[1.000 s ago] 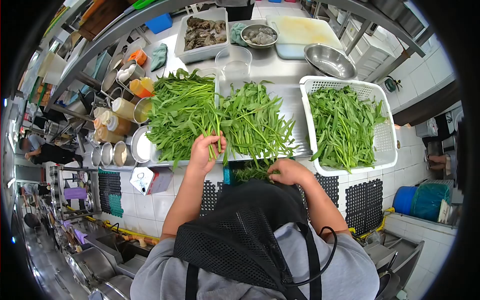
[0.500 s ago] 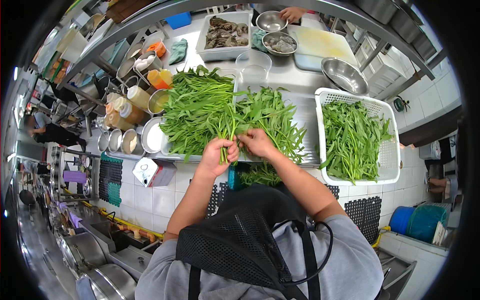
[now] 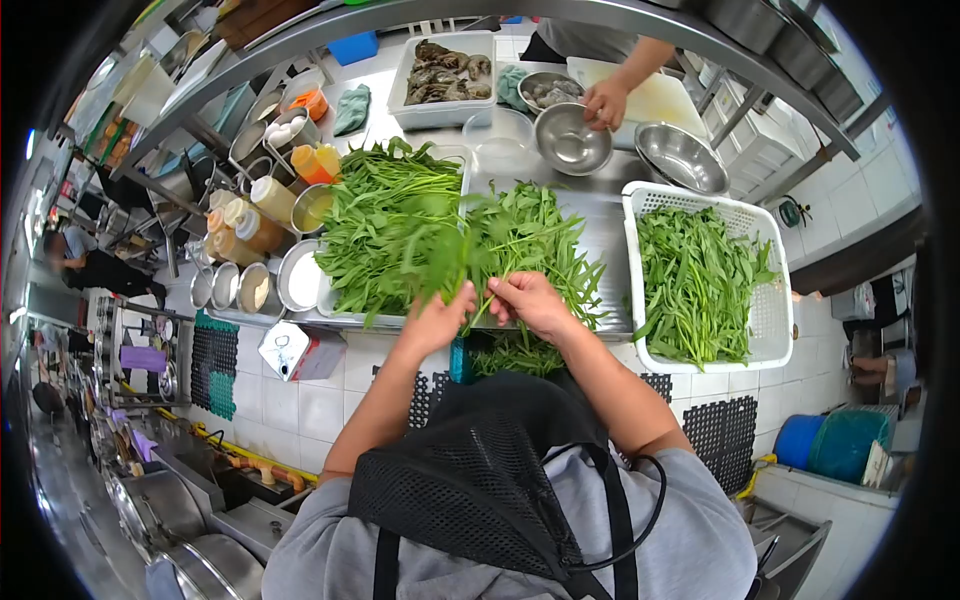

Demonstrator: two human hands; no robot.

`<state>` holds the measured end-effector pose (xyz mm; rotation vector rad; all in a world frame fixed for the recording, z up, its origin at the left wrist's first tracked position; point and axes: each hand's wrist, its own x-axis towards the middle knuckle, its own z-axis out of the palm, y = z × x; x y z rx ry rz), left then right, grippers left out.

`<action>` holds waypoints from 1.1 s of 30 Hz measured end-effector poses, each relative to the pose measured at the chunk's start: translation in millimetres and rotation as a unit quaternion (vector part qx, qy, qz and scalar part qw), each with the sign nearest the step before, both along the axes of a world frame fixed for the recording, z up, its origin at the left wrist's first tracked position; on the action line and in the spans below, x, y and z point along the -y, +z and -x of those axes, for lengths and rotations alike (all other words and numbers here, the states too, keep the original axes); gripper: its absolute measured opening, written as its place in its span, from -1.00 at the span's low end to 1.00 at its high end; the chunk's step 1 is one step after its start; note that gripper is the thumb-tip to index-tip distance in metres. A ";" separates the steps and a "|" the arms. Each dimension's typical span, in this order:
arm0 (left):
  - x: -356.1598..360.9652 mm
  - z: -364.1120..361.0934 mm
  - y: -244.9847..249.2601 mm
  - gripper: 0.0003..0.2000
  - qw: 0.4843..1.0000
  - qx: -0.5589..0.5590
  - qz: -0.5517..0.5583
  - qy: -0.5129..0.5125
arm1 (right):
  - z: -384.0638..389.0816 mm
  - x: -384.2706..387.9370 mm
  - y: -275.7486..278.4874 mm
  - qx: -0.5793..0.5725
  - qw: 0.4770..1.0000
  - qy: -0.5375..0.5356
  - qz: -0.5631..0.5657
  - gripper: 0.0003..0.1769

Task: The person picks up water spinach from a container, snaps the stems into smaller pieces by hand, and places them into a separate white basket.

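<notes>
My left hand (image 3: 438,322) is closed around a bunch of water spinach (image 3: 440,250), whose leafy tops are smeared by motion. Just to its right, my right hand (image 3: 532,304) pinches a thin green stem between thumb and fingertips. Both hands are over the front edge of the steel counter. Behind the left hand lies a large heap of water spinach (image 3: 385,200) in a white tray. A second pile (image 3: 545,235) spreads beyond the right hand on the metal surface. Farther right, a white perforated basket (image 3: 780,300) holds more of the greens.
A co-worker's hand (image 3: 605,103) grips a steel bowl (image 3: 573,140) across the counter. Near it are a tub of shrimp (image 3: 445,112) and another steel bowl (image 3: 683,158). Sauce bottles (image 3: 268,200) and small pots line the left. Below the counter edge sits a crate of greens (image 3: 515,353).
The bunch in my left hand has shifted and its leaves now blur. My right hand has moved slightly down and right. The co-worker's hand has brought a steel bowl nearer.
</notes>
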<state>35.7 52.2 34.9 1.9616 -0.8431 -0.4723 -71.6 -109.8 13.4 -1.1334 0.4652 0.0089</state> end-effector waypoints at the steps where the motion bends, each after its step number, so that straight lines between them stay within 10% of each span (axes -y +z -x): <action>1: 5.2 9.3 4.0 -0.70 0.994 0.098 -0.032 -0.036 | -0.6 -3.6 0.3 0.001 1.000 -0.007 -0.003 -0.73; 2: 7.9 16.7 19.1 -0.73 0.994 -0.067 -0.079 -0.043 | -1.8 -7.2 1.6 0.025 0.999 0.011 0.019 -0.74; 7: -2.9 5.7 30.8 -0.76 0.975 -0.201 -0.002 -0.090 | -3.1 1.0 18.2 0.085 0.990 0.108 -0.011 -0.78; 9: -15.6 -5.4 20.1 -0.77 0.955 -0.288 0.044 -0.049 | -10.4 16.7 9.2 0.072 0.985 0.107 0.112 -0.70; 11: -26.1 -11.4 10.2 -0.72 0.934 -0.338 0.108 -0.034 | -16.3 28.4 6.5 -0.009 0.862 0.015 0.507 -0.64; 17: -34.8 -11.8 9.5 -0.66 0.841 -0.452 0.296 -0.043 | -35.4 47.1 -29.3 -0.032 0.762 -0.016 0.646 -0.71; 24: -17.0 -2.7 6.2 -0.73 0.893 -0.386 0.218 0.078 | -11.5 20.2 15.9 0.117 0.862 -0.121 0.478 -0.76; 33: 32.3 26.6 10.8 -0.69 0.891 -0.426 0.150 -0.047 | 31.0 -0.7 36.5 0.230 0.822 -0.162 0.495 -0.73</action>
